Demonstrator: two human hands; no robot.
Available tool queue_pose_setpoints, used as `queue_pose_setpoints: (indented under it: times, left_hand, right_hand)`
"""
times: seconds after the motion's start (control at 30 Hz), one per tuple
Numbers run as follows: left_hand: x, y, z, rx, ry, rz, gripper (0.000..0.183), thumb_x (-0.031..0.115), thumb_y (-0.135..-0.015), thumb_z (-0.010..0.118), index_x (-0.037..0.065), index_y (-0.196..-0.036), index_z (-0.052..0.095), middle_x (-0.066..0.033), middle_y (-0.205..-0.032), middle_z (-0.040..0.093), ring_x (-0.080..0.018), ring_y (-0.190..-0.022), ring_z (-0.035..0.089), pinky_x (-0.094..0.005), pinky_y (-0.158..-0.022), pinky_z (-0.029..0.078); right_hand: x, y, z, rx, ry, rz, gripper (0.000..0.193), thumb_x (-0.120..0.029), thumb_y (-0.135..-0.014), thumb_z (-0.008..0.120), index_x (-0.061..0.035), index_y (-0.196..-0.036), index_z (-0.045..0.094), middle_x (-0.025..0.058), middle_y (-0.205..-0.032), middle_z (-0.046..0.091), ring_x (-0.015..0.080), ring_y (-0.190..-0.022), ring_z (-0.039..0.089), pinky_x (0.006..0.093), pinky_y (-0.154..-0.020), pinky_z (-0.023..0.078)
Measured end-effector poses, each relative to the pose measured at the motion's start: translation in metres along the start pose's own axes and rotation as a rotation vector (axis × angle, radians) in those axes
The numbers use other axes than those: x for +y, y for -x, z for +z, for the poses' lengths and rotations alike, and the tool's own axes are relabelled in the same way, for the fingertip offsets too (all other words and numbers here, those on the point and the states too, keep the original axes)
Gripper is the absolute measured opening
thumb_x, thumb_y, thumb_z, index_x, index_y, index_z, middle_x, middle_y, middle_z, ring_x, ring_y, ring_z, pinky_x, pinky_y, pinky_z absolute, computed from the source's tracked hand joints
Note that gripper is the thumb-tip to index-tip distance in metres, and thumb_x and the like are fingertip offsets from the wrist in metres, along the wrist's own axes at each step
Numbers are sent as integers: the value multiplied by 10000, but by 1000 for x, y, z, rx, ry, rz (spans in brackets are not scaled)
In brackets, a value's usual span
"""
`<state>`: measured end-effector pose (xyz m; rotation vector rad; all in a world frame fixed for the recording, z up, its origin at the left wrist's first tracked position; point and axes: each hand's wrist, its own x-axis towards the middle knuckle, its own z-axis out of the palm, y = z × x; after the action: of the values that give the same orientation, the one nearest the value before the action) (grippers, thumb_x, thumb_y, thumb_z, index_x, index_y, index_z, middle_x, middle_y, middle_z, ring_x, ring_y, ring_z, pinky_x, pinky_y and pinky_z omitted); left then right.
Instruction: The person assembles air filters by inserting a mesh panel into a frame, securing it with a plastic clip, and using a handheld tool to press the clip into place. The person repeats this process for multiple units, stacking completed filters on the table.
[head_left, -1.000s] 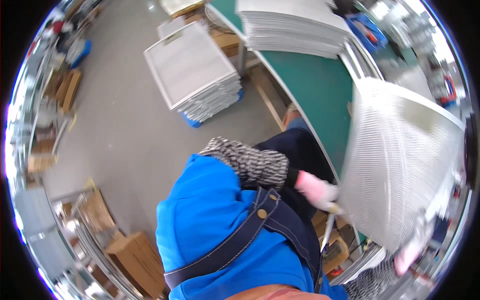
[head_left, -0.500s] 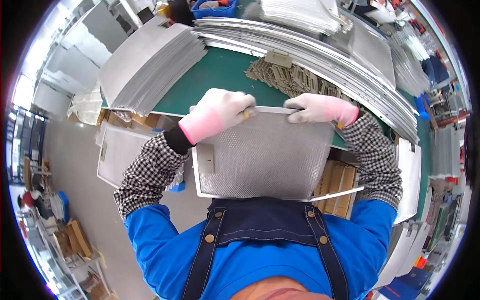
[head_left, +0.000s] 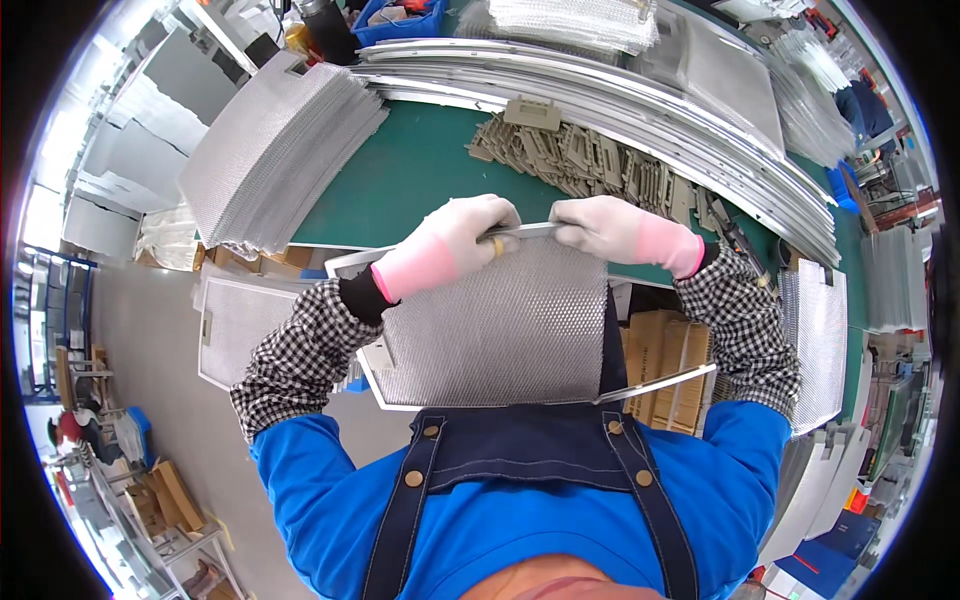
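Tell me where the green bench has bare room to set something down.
The bare patch of green bench lies between the mesh stack on the left and the tan clips, beyond the left hand. Farther back it's crowded with long metal strips.

L fingers [head_left: 502, 212] & R fingers [head_left: 571, 212] grip top edge of mesh panel [head_left: 490, 335], nr grn bench [head_left: 425, 150].

Mesh panel [head_left: 490, 335] mid-frame, between your chest [head_left: 520, 450] and bench [head_left: 425, 160]; your left hand [head_left: 455, 240] and right hand [head_left: 625, 232] at its upper edge. Frame strip [head_left: 660, 384] slanting out from panel's lower right. On bench: panel stack [head_left: 270, 150] upper left; clip heap [head_left: 590, 160] beyond your hands; long strips [head_left: 640, 105] behind heap; bin [head_left: 412, 24] behind strips at top; bottle [head_left: 327, 32] left of bin. Framed panel [head_left: 245, 330] left of your left forearm [head_left: 300, 350]. Cartons [head_left: 650, 355] right of mesh panel.
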<state>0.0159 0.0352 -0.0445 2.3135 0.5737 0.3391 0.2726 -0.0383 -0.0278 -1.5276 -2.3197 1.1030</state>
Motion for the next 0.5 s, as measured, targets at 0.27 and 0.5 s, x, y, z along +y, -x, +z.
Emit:
queue_pose_setpoints:
  times: [0.27, 0.5]
  left_hand:
    - [19, -24, -18, -384, 207, -118, 349, 258, -960, 669, -51, -1122, 687, -114, -864, 694, -162, -802, 633, -319, -756, 502]
    - [4, -51, 11, -206, 1, 94, 315, 283, -952, 679, -5, -1079, 699, -162, -853, 687, -264, -775, 667, -353, -707, 513]
  right_hand:
    - [-2, 13, -15, -260, -51, 83, 535, -447, -1071, 380, 19, -1233, 584, 242, -1064, 654, 378, -1044, 634, 438, -926, 492]
    - [11, 72, -13, -40, 168, 332, 465, -446, -1054, 422, -27, -1186, 572, 202, -931, 689, 401, -937, 671, 457, -854, 515]
